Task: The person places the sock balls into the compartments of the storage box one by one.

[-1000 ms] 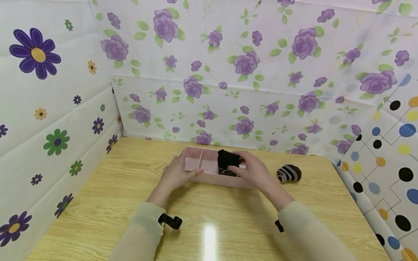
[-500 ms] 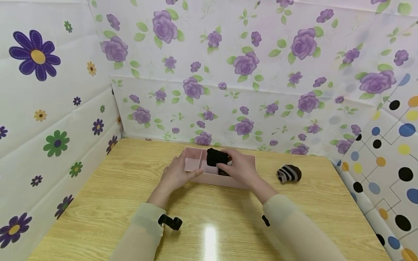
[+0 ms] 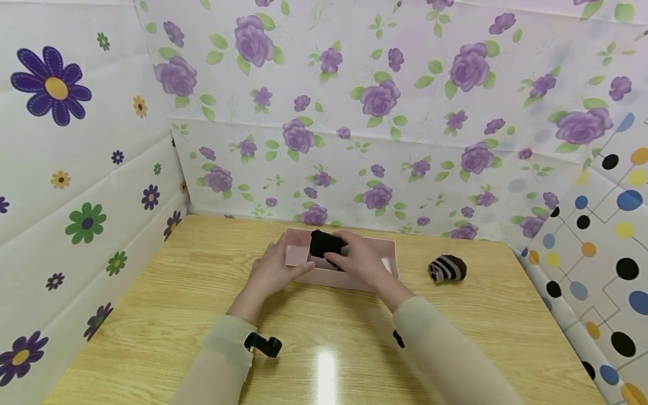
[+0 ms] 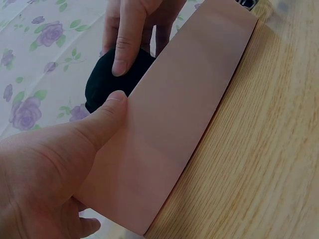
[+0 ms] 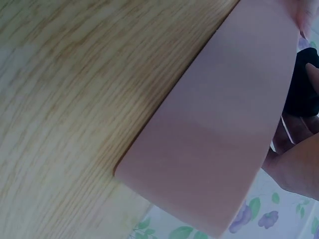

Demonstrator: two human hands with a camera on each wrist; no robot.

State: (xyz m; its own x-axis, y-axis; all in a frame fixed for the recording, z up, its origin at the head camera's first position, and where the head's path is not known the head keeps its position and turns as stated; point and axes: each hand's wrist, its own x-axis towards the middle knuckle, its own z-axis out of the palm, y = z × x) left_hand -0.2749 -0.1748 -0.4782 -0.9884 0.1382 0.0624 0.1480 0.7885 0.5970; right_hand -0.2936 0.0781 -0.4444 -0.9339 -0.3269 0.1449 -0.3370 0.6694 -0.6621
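Note:
A pink divided box (image 3: 329, 276) lies across the far middle of the wooden table (image 3: 177, 292). My left hand (image 3: 281, 263) grips its left end, with the thumb (image 4: 112, 115) on the front wall (image 4: 184, 114). My right hand (image 3: 350, 256) holds a rolled black sock (image 3: 324, 243) low over a compartment near the box's left end. The left wrist view shows the black sock (image 4: 112, 84) behind the wall with a right finger (image 4: 128, 35) over it. In the right wrist view the box wall (image 5: 224, 134) fills the frame and the sock (image 5: 304, 84) peeks past it.
A rolled brown-and-white striped sock (image 3: 448, 269) lies on the table to the right of the box. Flower-patterned sheets (image 3: 354, 112) wall the table at the back and left, a dotted sheet (image 3: 597, 236) at the right. Bare wood (image 3: 324, 337) stretches in front of the box.
My right hand has carried the black sock leftward along the box, from about its middle to near its left end. The left hand and the box have stayed put.

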